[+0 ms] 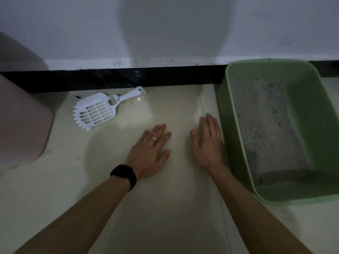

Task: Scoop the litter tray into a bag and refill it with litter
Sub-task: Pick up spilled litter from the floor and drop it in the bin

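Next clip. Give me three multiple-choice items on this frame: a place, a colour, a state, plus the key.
1. The litter tray is: A green; B blue; C red.
2. The scoop lies: A in the tray; B on the floor by the wall; C in a hand.
3. The left hand and right hand are: A gripping the scoop; B lifting the tray; C flat on the floor, holding nothing.
Key: 1 A, its walls are green; 2 B, it lies left of both hands; 3 C, fingers straight, nothing held.

Home floor: litter tray [238, 125], scoop [97, 111]
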Motion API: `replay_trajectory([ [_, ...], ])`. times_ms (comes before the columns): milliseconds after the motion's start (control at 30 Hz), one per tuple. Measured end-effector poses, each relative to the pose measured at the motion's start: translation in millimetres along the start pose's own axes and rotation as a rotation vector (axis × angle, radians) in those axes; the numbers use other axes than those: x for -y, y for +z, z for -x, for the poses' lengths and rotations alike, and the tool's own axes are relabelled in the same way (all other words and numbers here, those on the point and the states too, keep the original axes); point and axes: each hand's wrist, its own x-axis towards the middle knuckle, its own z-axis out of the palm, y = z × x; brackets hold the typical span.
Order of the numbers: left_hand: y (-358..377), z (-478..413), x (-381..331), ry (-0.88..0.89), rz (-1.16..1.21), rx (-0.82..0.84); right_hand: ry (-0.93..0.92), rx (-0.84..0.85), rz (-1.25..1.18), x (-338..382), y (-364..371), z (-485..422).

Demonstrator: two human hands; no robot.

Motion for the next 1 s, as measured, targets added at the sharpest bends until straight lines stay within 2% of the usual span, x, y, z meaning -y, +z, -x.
replay_trajectory([
  [67, 1.7, 0.4, -3.5, 0.097, -0.010, 0.003, 0.052, 0.029, 0.039, -3.4, -0.3, -17.5],
  [133, 0.5, -2.7, -7.8, 0.140, 0.010, -0.045, 0.073, 0.129, 0.099, -5.8, -1.4, -20.7],
  [233, -1.8, -15.7, -6.9, 0.101, 0.050, -0.164, -0.023, 0.247, 0.141, -5.3, -4.1, 0.2],
  [300, -2.5, -28.3, 0.1, 0.054, 0.040, -0.169, -0.132, 0.272, 0.149, -1.9, -4.8, 26.5],
  [400, -3.1, -42.6, 14.0, -0.006, -0.002, -0.100, -0.209, 0.241, 0.126, 4.1, -7.5, 48.5],
  [500, 0.3, -42.9, 20.2, -0.004, -0.065, -0.064, -0.138, 0.083, 0.021, 18.8, -13.3, 15.8],
  [600, 2.9, -43.7, 21.3, -0.007, -0.075, -0.059, -0.074, 0.031, 0.039, 33.3, -15.3, -41.9],
  [700, 2.1, -47.4, 21.8, -0.058, -0.045, -0.071, 0.002, 0.048, 0.106, 41.5, -15.1, -92.5],
  [800, 1.7, -49.0, 21.1, -0.095, -0.040, -0.077, 0.062, 0.153, 0.146, 38.7, -2.7, -122.7],
  [900, 1.0, -49.2, 20.5, -0.156, -0.036, -0.087, -0.013, 0.208, 0.199, 35.4, 9.9, -112.4],
  [1000, 0.5, -51.2, 20.5, -0.201, -0.025, -0.086, -0.158, 0.167, 0.172, 38.0, 7.9, -61.9],
])
